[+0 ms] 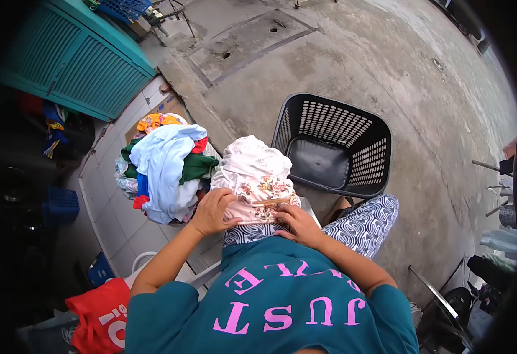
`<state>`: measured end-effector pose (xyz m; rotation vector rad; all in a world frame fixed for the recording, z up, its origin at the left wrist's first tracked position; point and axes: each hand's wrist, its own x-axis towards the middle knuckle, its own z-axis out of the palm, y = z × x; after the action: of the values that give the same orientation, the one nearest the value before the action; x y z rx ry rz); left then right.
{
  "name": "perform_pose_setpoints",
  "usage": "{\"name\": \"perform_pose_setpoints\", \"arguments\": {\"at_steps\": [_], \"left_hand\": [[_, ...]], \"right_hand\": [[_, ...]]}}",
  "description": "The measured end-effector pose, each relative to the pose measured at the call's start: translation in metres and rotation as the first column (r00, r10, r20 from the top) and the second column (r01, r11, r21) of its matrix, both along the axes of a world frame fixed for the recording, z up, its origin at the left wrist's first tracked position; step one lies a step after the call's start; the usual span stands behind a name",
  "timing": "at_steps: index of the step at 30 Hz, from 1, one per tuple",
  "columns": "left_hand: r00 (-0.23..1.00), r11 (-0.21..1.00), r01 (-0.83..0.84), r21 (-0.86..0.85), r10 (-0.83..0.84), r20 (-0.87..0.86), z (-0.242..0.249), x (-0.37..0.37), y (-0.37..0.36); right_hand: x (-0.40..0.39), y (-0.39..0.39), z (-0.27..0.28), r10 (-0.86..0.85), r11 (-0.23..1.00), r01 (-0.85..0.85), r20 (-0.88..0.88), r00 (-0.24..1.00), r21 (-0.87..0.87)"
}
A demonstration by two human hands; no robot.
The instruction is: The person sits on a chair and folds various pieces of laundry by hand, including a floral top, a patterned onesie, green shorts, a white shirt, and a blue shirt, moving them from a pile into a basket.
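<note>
From where I stand, a grey, stained concrete floor (429,100) spreads out widest, with a turquoise wooden cabinet with louvred doors (102,76) at its far left. A person in a teal T-shirt with pink lettering (294,295) (upside down from here, though JUST is easy to read) sits in swirl-patterned black-and-white trousers (367,224). Just ahead of the right knee stands a black plastic basket with pierced sides (320,162). To the left rises a mixed heap of clothes, pale blue, dark green and red (164,159); nearer, a red bag with white lettering (96,310). The pale pink cloth with a floral print (252,168) lies bunched on the lap, between heap and basket. The left hand (214,211) rests on its near left edge, the right hand (299,225) on its near right, fingers bent; whether either grips the fabric, I can't tell.
</note>
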<state>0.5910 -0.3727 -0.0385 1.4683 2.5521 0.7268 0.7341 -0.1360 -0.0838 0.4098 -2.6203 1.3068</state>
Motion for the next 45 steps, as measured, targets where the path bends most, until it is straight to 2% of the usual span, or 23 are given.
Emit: {"name": "perform_pose_setpoints", "arguments": {"at_steps": [7,8,10,11,13,15,17,19,20,23,25,26,27,28,31,35,36,37,39,41,42,44,45], "left_hand": [[0.998,0.999,0.036,-0.024,-0.037,-0.041,-0.017,0.018,-0.007],[0.998,0.999,-0.003,-0.037,0.0,-0.069,-0.013,0.016,-0.002],[0.981,0.985,-0.172,-0.002,0.171,-0.095,0.007,0.01,0.017],[0.964,0.97,-0.218,0.105,0.231,-0.131,0.012,-0.002,0.025],[0.925,0.905,-0.377,0.197,0.355,0.139,0.027,-0.033,0.036],[0.595,0.749,-0.655,0.098,0.431,0.678,0.058,-0.065,0.051],[0.326,0.572,-0.768,0.287,-0.036,0.945,0.098,-0.086,0.073],[0.148,0.641,-0.713,0.284,-0.258,0.955,0.136,-0.103,0.077],[0.185,0.682,-0.642,0.351,-0.306,0.934,0.146,-0.109,0.077],[0.414,0.786,-0.503,0.358,-0.144,0.899,0.16,-0.111,0.086],[0.525,0.841,-0.405,0.358,-0.107,0.844,0.152,-0.103,0.096],[0.679,0.896,-0.296,0.331,-0.046,0.732,0.139,-0.103,0.101],[0.81,0.941,-0.194,0.278,-0.006,0.586,0.129,-0.101,0.106],[0.966,0.977,-0.162,0.137,0.129,0.222,0.127,-0.096,0.113],[0.938,0.937,-0.346,-0.057,0.347,0.006,0.062,-0.113,0.123],[0.921,0.918,-0.367,-0.152,0.381,0.076,-0.013,-0.13,0.145],[0.668,0.931,-0.353,-0.09,0.318,0.672,-0.025,-0.128,0.154],[0.141,0.929,-0.367,-0.037,0.095,0.985,-0.031,-0.123,0.164],[0.031,0.962,-0.27,-0.034,0.044,0.999,0.014,-0.093,0.186],[-0.148,0.858,-0.425,0.29,-0.381,0.913,0.021,-0.074,0.209],[-0.319,0.811,-0.443,0.381,-0.54,0.779,0.032,-0.065,0.223],[-0.386,0.838,-0.291,0.461,-0.544,0.746,0.051,-0.062,0.247],[-0.43,0.826,-0.241,0.509,-0.561,0.707,0.073,-0.046,0.26]], "right_hand": [[-0.016,0.009,-0.047,-0.25,0.966,0.248,0.032,0.968,0.071],[-0.021,0.011,-0.047,-0.245,0.919,0.329,0.337,0.909,-0.217],[-0.039,0.014,-0.039,0.038,0.389,0.573,0.634,0.772,-0.721],[-0.054,0.024,-0.009,0.053,0.335,0.577,0.626,0.778,-0.745],[-0.088,0.041,0.022,0.144,0.179,0.588,0.612,0.778,-0.789],[-0.117,0.056,0.076,0.169,0.159,0.483,0.506,0.846,-0.861],[-0.138,0.069,0.117,0.134,0.309,0.35,0.404,0.905,-0.885],[-0.143,0.083,0.152,-0.116,0.908,0.147,0.101,0.988,-0.393],[-0.145,0.092,0.163,-0.125,0.988,0.124,0.002,0.992,-0.09],[-0.161,0.124,0.135,-0.234,0.715,0.351,-0.266,0.935,0.605],[-0.165,0.135,0.116,-0.38,0.671,0.452,-0.251,0.89,0.588],[-0.169,0.136,0.113,-0.467,0.873,0.488,0.314,0.827,0.014],[-0.171,0.136,0.108,-0.106,0.581,0.637,0.729,0.676,-0.507],[-0.171,0.133,0.108,0.082,0.431,0.633,0.727,0.682,-0.643],[-0.169,0.106,0.125,0.333,0.021,0.455,0.435,0.836,-0.89],[-0.159,0.077,0.192,0.441,-0.071,0.197,0.146,0.886,-0.978],[-0.152,0.08,0.206,0.413,-0.074,0.145,0.102,0.905,-0.987],[-0.145,0.085,0.214,0.383,-0.073,0.094,0.059,0.922,-0.993],[-0.133,0.112,0.201,0.071,0.214,0.135,0.153,0.986,-0.968],[-0.126,0.161,0.125,-0.448,0.583,0.337,0.054,0.892,-0.739],[-0.102,0.178,0.096,-0.742,0.621,0.748,0.132,0.658,-0.233],[-0.057,0.171,0.041,-0.76,0.543,0.839,0.401,0.511,-0.041],[-0.05,0.163,-0.033,-0.733,0.67,0.742,0.138,0.666,-0.019]]}}
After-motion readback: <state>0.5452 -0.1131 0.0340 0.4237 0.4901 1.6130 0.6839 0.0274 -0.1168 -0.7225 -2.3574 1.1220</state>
